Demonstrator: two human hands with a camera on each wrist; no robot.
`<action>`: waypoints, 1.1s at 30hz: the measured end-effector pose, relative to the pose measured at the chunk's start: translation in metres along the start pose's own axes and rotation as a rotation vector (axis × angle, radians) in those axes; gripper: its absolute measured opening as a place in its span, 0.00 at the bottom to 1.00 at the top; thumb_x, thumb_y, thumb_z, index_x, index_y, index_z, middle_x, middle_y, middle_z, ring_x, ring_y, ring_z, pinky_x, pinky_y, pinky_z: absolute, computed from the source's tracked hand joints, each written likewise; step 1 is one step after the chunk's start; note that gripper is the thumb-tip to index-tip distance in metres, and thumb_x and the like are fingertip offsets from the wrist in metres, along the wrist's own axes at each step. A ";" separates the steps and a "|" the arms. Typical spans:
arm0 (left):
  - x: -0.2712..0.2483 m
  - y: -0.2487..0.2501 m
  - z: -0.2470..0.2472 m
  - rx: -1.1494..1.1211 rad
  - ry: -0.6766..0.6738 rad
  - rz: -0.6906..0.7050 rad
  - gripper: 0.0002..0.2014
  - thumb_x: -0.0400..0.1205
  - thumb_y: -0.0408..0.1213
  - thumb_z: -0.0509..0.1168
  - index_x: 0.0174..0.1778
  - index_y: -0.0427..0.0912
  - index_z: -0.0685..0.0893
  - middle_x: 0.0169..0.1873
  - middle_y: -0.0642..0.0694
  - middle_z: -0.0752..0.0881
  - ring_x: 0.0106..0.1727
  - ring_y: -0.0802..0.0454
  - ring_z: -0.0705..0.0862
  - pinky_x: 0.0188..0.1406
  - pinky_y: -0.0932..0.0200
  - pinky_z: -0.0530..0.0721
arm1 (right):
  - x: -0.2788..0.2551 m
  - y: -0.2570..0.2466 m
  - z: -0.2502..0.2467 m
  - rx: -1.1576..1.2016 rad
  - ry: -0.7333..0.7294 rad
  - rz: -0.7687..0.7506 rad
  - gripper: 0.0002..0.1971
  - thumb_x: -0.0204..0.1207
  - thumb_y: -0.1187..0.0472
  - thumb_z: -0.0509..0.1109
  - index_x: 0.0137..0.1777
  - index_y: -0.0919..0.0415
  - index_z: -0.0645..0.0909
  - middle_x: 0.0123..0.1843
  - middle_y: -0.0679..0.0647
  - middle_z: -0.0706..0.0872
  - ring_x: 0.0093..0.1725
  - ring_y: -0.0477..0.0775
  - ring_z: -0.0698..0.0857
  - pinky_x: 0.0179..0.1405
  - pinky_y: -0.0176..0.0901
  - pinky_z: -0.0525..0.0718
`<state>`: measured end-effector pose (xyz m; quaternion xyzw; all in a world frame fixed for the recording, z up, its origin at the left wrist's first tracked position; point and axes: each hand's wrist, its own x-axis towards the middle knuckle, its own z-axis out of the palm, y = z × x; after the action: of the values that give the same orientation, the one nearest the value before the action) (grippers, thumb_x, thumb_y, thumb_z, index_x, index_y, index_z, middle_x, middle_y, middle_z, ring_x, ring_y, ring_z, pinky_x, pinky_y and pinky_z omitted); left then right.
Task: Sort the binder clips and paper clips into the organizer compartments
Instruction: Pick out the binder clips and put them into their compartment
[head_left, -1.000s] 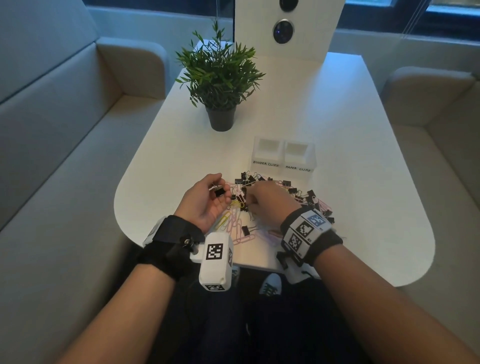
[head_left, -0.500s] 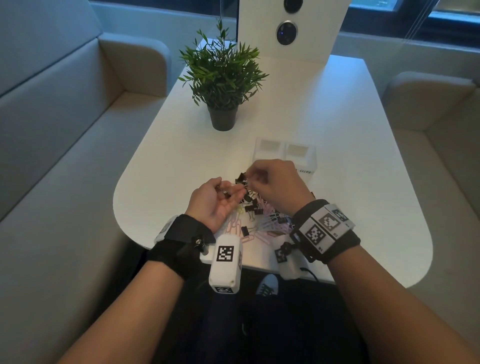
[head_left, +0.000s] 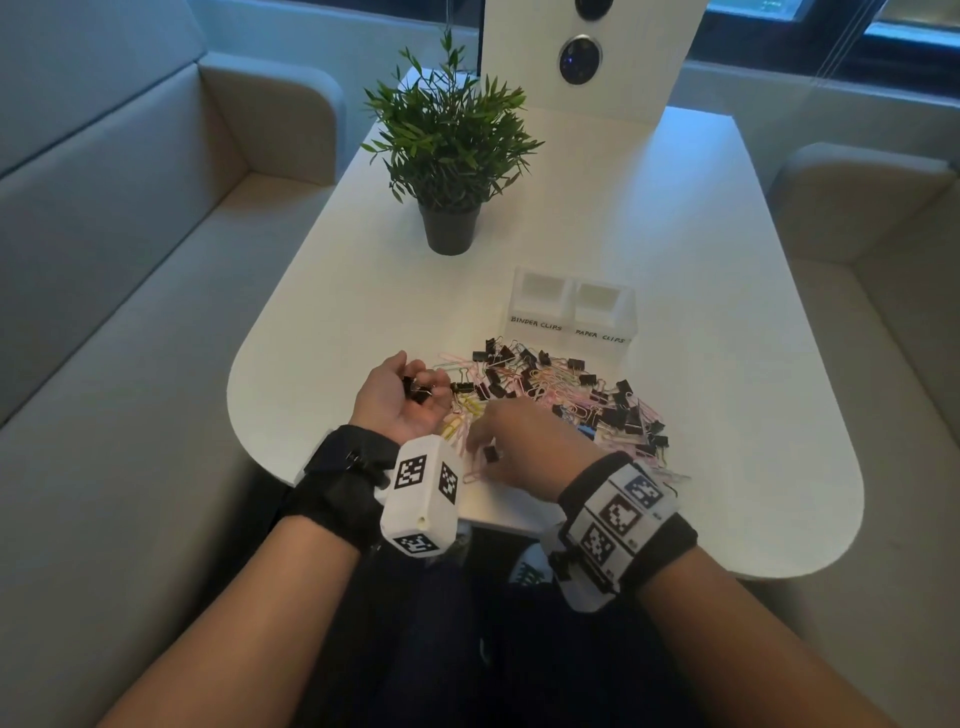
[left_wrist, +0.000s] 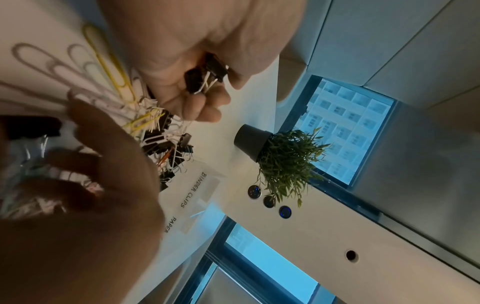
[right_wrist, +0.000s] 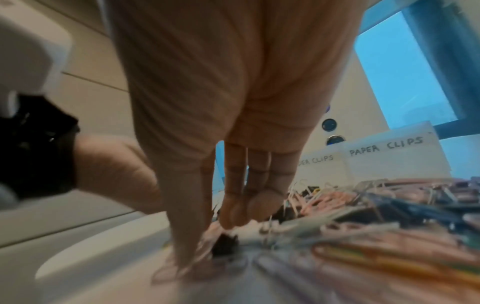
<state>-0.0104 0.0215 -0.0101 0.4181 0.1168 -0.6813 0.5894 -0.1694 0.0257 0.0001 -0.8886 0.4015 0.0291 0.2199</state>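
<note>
Table (head_left: 675, 249): mixed clip pile (head_left: 561, 395) lies before organizer (head_left: 571, 317) | Organizer: both compartments appear empty | Right hand (head_left: 524, 447): back from far edge of pile to near edge, fingers extended over loose binder clip (head_left: 491, 453), grasp unconfirmed | Left hand (head_left: 400, 400): still cupped on collected binder clips (left_wrist: 205, 76); none sorted yet.

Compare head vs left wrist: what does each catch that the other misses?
Head only: the whole pile of clips spread in front of the organizer, both compartment labels readable, and a lone binder clip at the right hand.

Left wrist only: a close look into the left hand, whose fingers curl round black binder clips; also yellow paper clips up close.

Both: the potted plant, the BINDER CLIPS label, the white table.
</note>
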 end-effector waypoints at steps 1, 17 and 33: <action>-0.001 0.000 0.000 -0.009 0.003 0.014 0.19 0.87 0.42 0.53 0.30 0.39 0.69 0.15 0.46 0.70 0.31 0.50 0.76 0.28 0.65 0.70 | 0.002 0.000 0.003 -0.018 0.001 -0.006 0.11 0.72 0.63 0.75 0.53 0.53 0.87 0.50 0.51 0.84 0.47 0.49 0.81 0.52 0.49 0.85; -0.008 0.003 -0.010 -0.076 -0.005 0.099 0.13 0.84 0.35 0.59 0.34 0.37 0.74 0.34 0.41 0.77 0.56 0.45 0.79 0.30 0.57 0.90 | 0.008 0.015 -0.007 0.105 0.230 0.093 0.08 0.75 0.64 0.70 0.51 0.56 0.88 0.48 0.51 0.84 0.47 0.50 0.81 0.54 0.45 0.83; -0.008 0.002 -0.015 -0.036 -0.023 0.120 0.10 0.83 0.34 0.61 0.36 0.36 0.76 0.35 0.40 0.79 0.54 0.44 0.82 0.36 0.55 0.90 | 0.017 0.011 -0.003 0.074 0.295 0.068 0.05 0.74 0.67 0.68 0.44 0.62 0.86 0.42 0.54 0.84 0.41 0.51 0.81 0.48 0.46 0.85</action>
<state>-0.0031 0.0361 -0.0131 0.4060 0.0969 -0.6471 0.6380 -0.1662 0.0062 -0.0048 -0.8604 0.4601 -0.1091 0.1900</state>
